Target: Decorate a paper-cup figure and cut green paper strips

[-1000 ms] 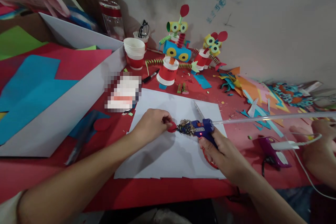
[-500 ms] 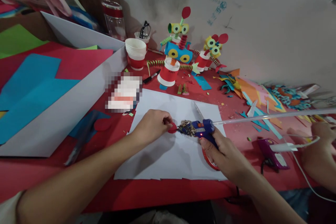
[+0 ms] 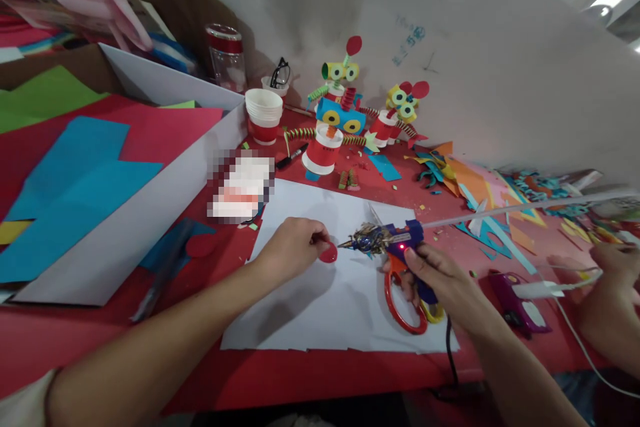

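Red disc [image 3: 329, 253] over the white sheet [image 3: 295, 310], edge pinched in left hand [image 3: 293, 245]; that grip is closed. Looks like light, thin paper or card, so probably bends or creases easily; best held by the rim, fingers off the shiny face. Right hand [image 3: 450, 278] grips the glue gun [image 3: 411, 233], nozzle just beside the disc, likely hot.

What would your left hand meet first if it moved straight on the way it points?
Probably the glue-gun tip, just past the red disc in the left hand, though depth is unclear.
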{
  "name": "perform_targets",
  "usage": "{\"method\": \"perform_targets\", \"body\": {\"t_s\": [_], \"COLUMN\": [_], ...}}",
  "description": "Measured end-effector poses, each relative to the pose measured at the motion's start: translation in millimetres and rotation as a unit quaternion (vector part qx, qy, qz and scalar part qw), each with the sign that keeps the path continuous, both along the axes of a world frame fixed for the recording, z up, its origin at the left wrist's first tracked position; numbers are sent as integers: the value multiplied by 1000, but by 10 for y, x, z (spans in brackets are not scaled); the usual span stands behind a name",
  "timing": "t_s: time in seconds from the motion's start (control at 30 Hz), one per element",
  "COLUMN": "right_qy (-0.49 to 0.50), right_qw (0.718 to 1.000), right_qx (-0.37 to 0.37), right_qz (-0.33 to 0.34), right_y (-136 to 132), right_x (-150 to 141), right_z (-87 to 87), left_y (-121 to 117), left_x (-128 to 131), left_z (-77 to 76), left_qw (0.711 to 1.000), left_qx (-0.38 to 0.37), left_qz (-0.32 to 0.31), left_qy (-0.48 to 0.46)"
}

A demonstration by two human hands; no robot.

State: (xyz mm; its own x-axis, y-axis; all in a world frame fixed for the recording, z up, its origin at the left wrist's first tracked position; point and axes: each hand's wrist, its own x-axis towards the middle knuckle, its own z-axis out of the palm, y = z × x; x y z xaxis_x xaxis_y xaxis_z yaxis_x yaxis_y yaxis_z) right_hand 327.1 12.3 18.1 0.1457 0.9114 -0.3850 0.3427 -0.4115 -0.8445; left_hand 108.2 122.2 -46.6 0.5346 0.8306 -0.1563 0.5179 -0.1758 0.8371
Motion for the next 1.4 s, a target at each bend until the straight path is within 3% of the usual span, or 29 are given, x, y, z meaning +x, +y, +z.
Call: {"method": "perform_targets", "body": {"t_s": [0.13, 0.23, 0.5, 0.67, 0.8, 0.93, 0.97, 1.0, 1.1, 1.23, 1.4], "right_qy": [72, 39, -118, -233, -247, -137, -76, 65, 316, 400, 388], "right_qw": [988, 982, 967, 949, 945, 976, 986, 991, 946, 915, 921], "right_qx": [38, 62, 57, 49, 109, 142, 140, 120, 73, 50, 30], "right_qz": [-132, -174, -218, -206, -186, -93, -53, -15, 8, -23, -27], "right_y": [163, 335, 810, 799, 691, 623, 619, 622, 658, 719, 725], "right_x": [209, 382, 720, 847, 580, -125, -313, -483, -808, -836, -719], "right_z": [63, 21, -353, -283, -169, -181, -201, -222, -264, -277, -308], "left_y": [24, 40, 10, 29, 47, 52, 54, 56, 64, 59, 56], "left_x": [-30, -59, -65, -76, -93, -89, -87, -86, -88, -86, -80], "left_z": [-6, 35, 225, 218, 181, 147, 144, 143, 152, 176, 219], "left_qw": [997, 991, 953, 931, 888, 826, 814, 806, 796, 803, 830], "left_qx": [-49, -86, -164, -214, -271, -328, -332, -331, -315, -289, -248], "left_qz": [17, 39, 115, 129, 124, 106, 102, 96, 62, 43, 47], "left_qy": [-49, -93, -227, -266, -350, -446, -465, -482, -512, -519, -497]}}
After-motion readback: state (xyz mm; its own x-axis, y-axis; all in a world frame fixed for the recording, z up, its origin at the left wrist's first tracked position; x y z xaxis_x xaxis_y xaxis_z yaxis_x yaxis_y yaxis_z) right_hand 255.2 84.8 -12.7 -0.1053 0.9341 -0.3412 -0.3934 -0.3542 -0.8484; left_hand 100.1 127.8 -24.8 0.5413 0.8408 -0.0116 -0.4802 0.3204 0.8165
